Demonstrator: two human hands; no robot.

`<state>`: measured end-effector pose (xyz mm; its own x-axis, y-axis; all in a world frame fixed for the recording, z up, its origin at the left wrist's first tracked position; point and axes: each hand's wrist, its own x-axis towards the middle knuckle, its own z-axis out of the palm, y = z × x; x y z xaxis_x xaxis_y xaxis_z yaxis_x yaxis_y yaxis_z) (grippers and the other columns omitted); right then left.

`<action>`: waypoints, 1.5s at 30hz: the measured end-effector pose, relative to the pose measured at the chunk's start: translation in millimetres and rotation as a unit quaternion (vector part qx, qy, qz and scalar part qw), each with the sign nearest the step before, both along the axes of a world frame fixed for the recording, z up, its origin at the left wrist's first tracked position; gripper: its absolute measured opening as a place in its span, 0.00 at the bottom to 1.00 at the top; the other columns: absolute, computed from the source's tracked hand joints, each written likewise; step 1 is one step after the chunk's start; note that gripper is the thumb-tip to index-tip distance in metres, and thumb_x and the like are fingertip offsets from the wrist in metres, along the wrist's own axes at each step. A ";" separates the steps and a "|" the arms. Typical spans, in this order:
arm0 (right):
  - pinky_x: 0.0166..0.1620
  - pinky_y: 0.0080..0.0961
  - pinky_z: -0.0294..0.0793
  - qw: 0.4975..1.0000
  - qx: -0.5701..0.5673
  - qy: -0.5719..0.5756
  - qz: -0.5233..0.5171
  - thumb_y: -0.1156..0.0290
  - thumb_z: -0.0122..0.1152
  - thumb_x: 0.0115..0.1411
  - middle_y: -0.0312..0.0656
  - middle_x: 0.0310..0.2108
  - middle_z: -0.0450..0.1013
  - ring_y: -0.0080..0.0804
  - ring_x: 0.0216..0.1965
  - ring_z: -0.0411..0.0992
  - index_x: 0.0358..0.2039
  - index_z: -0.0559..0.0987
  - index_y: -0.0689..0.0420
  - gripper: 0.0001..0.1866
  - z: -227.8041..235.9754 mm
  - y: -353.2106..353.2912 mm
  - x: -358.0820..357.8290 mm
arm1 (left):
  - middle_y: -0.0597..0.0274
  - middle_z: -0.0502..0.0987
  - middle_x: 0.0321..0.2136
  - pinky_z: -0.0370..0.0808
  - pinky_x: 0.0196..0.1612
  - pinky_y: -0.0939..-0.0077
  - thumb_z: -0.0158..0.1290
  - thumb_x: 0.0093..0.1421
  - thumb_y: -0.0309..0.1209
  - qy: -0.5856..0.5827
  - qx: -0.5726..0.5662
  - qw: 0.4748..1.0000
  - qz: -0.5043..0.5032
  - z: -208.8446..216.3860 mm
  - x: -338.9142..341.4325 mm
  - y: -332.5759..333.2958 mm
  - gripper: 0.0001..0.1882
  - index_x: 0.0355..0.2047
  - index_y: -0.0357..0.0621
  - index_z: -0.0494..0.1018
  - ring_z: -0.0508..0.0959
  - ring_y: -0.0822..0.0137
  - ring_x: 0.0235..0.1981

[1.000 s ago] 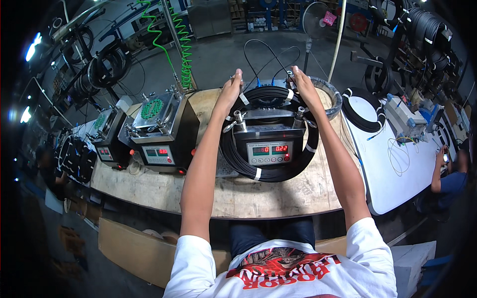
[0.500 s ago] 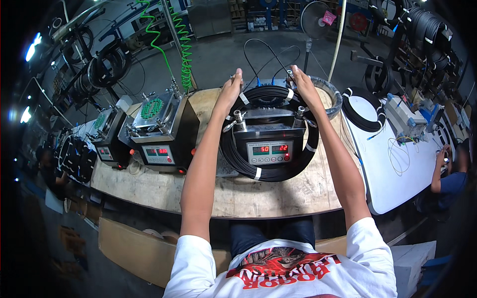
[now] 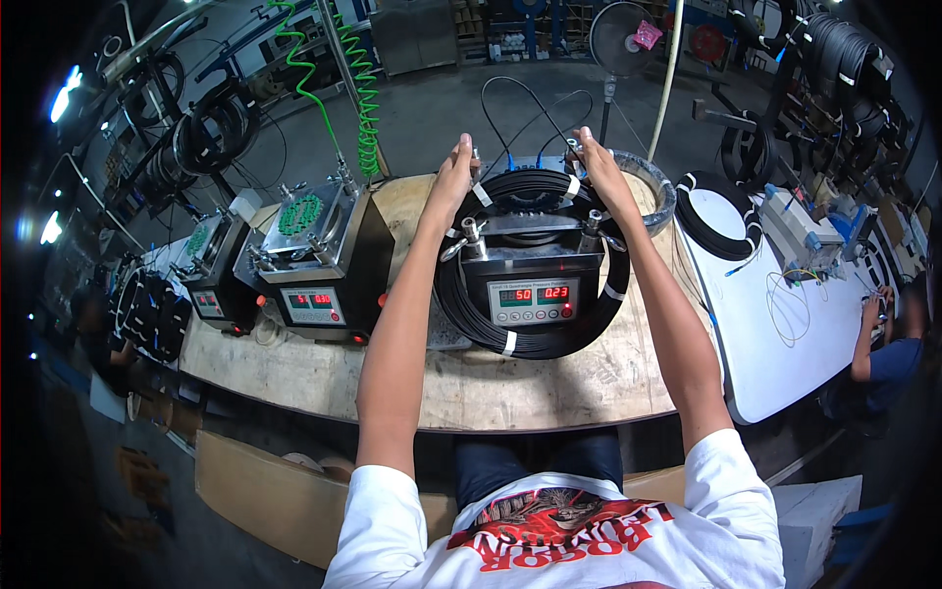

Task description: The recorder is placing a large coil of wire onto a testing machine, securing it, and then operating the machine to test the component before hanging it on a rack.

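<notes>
Rear posts (image 3: 572,145): left hand (image 3: 453,184) and right hand (image 3: 605,179) beside them, upper centre; pinching or not, we cannot tell.
Black coil (image 3: 554,347): already around the machine (image 3: 535,268), centre.
Display (image 3: 531,294): lit; work seems to us unfinished.

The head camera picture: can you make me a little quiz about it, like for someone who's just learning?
1. True or false: the left hand and the right hand are touching each other.

2. Pick one: what colour is the curly hose?
A) red
B) green
C) yellow

3. Fill the gap: the black cable coil goes ____ the machine nearest the hands.

Key:
1. False, they are apart.
2. B
3. around
</notes>
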<state>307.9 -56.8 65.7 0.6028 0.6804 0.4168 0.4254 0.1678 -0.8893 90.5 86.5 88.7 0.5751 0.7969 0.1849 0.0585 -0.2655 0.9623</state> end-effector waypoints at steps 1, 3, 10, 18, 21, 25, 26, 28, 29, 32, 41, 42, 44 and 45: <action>0.50 0.29 0.68 1.000 -0.003 0.005 0.007 0.38 0.37 0.70 0.47 0.37 0.73 0.34 0.41 0.69 0.46 0.72 0.69 0.39 1.0 -0.5 -0.8 | 0.60 0.72 0.37 0.68 0.43 0.75 0.35 0.66 0.66 0.003 0.001 1.000 -0.001 -1.2 -0.5 2.3 0.45 0.63 0.34 0.62 0.69 0.70 0.36; 0.51 0.29 0.68 1.000 -0.007 0.010 0.012 0.37 0.36 0.70 0.47 0.39 0.73 0.34 0.42 0.69 0.49 0.72 0.69 0.40 5.0 -3.2 -5.4 | 0.60 0.72 0.37 0.68 0.44 0.76 0.35 0.66 0.66 0.005 -0.004 1.000 -0.004 -0.6 -0.8 0.4 0.45 0.63 0.35 0.62 0.68 0.70 0.36; 0.49 0.26 0.71 0.999 -0.015 0.011 0.040 0.39 0.37 0.70 0.47 0.57 0.69 0.30 0.49 0.71 0.64 0.66 0.63 0.40 5.2 -5.5 0.6 | 0.65 0.68 0.35 0.66 0.46 0.79 0.37 0.68 0.62 -0.003 0.011 1.000 -0.019 5.3 0.8 -7.5 0.40 0.63 0.37 0.63 0.67 0.72 0.36; 0.54 0.24 0.67 0.999 -0.014 0.006 0.052 0.42 0.38 0.72 0.46 0.54 0.70 0.29 0.48 0.71 0.62 0.67 0.67 0.38 0.9 -2.1 4.1 | 0.68 0.65 0.33 0.66 0.46 0.79 0.37 0.69 0.60 -0.014 0.016 1.000 -0.021 3.2 0.8 -5.6 0.37 0.56 0.37 0.67 0.65 0.73 0.35; 0.55 0.24 0.66 0.998 -0.024 0.001 0.052 0.43 0.37 0.72 0.46 0.55 0.70 0.29 0.48 0.71 0.62 0.67 0.67 0.37 1.2 -1.5 3.5 | 0.58 0.69 0.43 0.65 0.52 0.71 0.36 0.67 0.64 0.016 0.016 0.999 -0.035 0.8 -1.6 3.8 0.41 0.61 0.38 0.63 0.68 0.66 0.46; 0.54 0.24 0.67 0.998 -0.019 -0.014 0.051 0.43 0.38 0.72 0.45 0.56 0.70 0.28 0.47 0.70 0.62 0.67 0.67 0.37 1.5 -3.8 4.5 | 0.67 0.66 0.33 0.66 0.48 0.78 0.37 0.69 0.60 0.004 0.018 1.000 -0.016 3.3 1.9 -7.6 0.36 0.55 0.36 0.68 0.66 0.73 0.36; 0.54 0.24 0.68 0.999 -0.011 -0.010 0.048 0.44 0.38 0.72 0.45 0.56 0.70 0.28 0.46 0.70 0.63 0.66 0.67 0.37 2.3 -3.5 2.3 | 0.67 0.66 0.33 0.66 0.48 0.78 0.37 0.69 0.60 0.004 0.018 1.000 -0.015 2.8 0.9 -6.8 0.36 0.55 0.36 0.68 0.66 0.73 0.36; 0.54 0.24 0.68 0.999 -0.018 -0.005 0.051 0.44 0.37 0.72 0.46 0.57 0.70 0.28 0.46 0.71 0.63 0.66 0.67 0.37 4.8 -3.6 -0.8 | 0.67 0.66 0.33 0.66 0.47 0.79 0.37 0.69 0.60 0.001 0.029 1.000 -0.005 1.6 -1.1 -5.3 0.37 0.57 0.36 0.67 0.66 0.73 0.36; 0.54 0.24 0.68 0.998 -0.026 0.001 0.051 0.44 0.37 0.72 0.47 0.58 0.70 0.29 0.47 0.71 0.63 0.66 0.67 0.37 4.3 -3.9 0.7 | 0.67 0.66 0.33 0.66 0.47 0.79 0.37 0.69 0.60 0.001 0.029 1.000 -0.005 3.3 -0.9 -7.3 0.37 0.57 0.36 0.67 0.66 0.73 0.36; 0.46 0.25 0.67 0.999 0.037 -0.018 0.031 0.42 0.39 0.72 0.40 0.33 0.70 0.27 0.37 0.65 0.46 0.71 0.68 0.34 0.0 0.5 1.8 | 0.68 0.66 0.32 0.66 0.46 0.81 0.39 0.69 0.59 -0.004 0.016 1.000 -0.014 6.5 -1.1 -11.2 0.37 0.59 0.36 0.66 0.66 0.74 0.35; 0.53 0.28 0.68 1.000 0.009 -0.001 0.018 0.41 0.39 0.71 0.47 0.42 0.75 0.33 0.44 0.71 0.59 0.69 0.67 0.38 -2.5 -0.3 1.1 | 0.68 0.67 0.32 0.66 0.45 0.81 0.39 0.70 0.58 0.004 0.014 1.000 -0.021 3.5 -0.8 -4.0 0.34 0.53 0.37 0.69 0.66 0.74 0.35; 0.53 0.28 0.68 1.000 0.009 -0.001 0.018 0.41 0.39 0.71 0.47 0.42 0.75 0.33 0.44 0.71 0.59 0.69 0.67 0.38 -2.0 -0.3 0.5 | 0.67 0.68 0.33 0.66 0.46 0.79 0.38 0.69 0.59 0.004 0.015 1.000 -0.015 1.6 0.4 -2.6 0.35 0.53 0.37 0.69 0.67 0.72 0.36; 0.53 0.28 0.68 1.000 0.016 -0.009 0.021 0.41 0.38 0.71 0.49 0.43 0.75 0.34 0.45 0.71 0.58 0.69 0.67 0.38 -0.1 -0.6 -1.6 | 0.65 0.69 0.34 0.66 0.47 0.78 0.37 0.69 0.60 0.004 0.016 1.000 -0.009 0.0 1.1 -1.8 0.36 0.53 0.36 0.69 0.68 0.71 0.37; 0.53 0.28 0.68 1.000 0.016 -0.009 0.021 0.41 0.38 0.71 0.49 0.43 0.75 0.34 0.45 0.71 0.58 0.69 0.67 0.38 2.0 -2.1 -1.9 | 0.65 0.69 0.34 0.66 0.48 0.76 0.37 0.69 0.61 0.003 0.018 1.000 -0.008 0.1 0.9 -2.5 0.36 0.53 0.36 0.69 0.68 0.70 0.37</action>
<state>306.0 -58.9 67.7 0.5664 0.6909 0.4492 0.4332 0.2140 -0.8755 91.5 84.0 88.8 0.5896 0.7802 0.2088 0.0605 -0.3004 0.9519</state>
